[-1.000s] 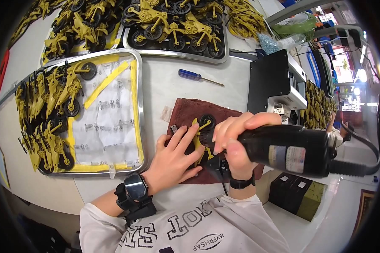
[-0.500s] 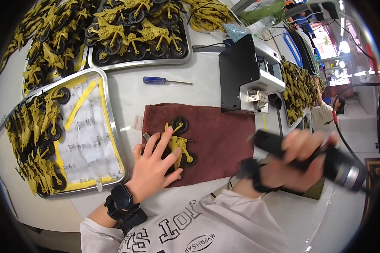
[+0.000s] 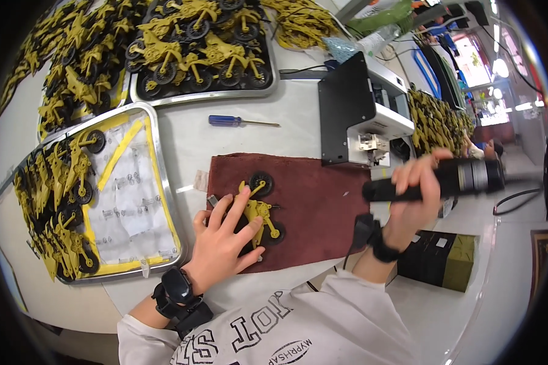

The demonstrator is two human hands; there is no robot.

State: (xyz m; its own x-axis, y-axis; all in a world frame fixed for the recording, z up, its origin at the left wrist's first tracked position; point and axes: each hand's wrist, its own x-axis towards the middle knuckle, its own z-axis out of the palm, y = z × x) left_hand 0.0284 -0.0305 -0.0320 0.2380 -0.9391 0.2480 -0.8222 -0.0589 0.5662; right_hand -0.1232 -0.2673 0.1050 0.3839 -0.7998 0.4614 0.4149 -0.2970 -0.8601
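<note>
A yellow toy motorcycle (image 3: 260, 214) with black wheels lies on a dark red cloth. Over it my left hand (image 3: 222, 240) is spread open, its fingertips resting on the yellow body and covering part of it. A small metallic end (image 3: 212, 200) shows beside the fingers; what it belongs to is hidden. Off the cloth's right edge, my right hand (image 3: 417, 185) is wrapped around a black corded electric screwdriver (image 3: 463, 176). The tool is raised and nearly level, apart from the motorcycle, with its cable end to the right.
Metal trays (image 3: 178, 237) of similar yellow motorcycles stand left and behind. A blue-handled screwdriver (image 3: 243, 121) lies beyond the cloth (image 3: 323, 225). At the back right stands a black-and-white machine (image 3: 347, 115). A dark and olive box (image 3: 438, 258) sits below my right wrist.
My right hand has moved upward, and the electric screwdriver has swung from a slant to nearly level. My left hand stays on the motorcycle.
</note>
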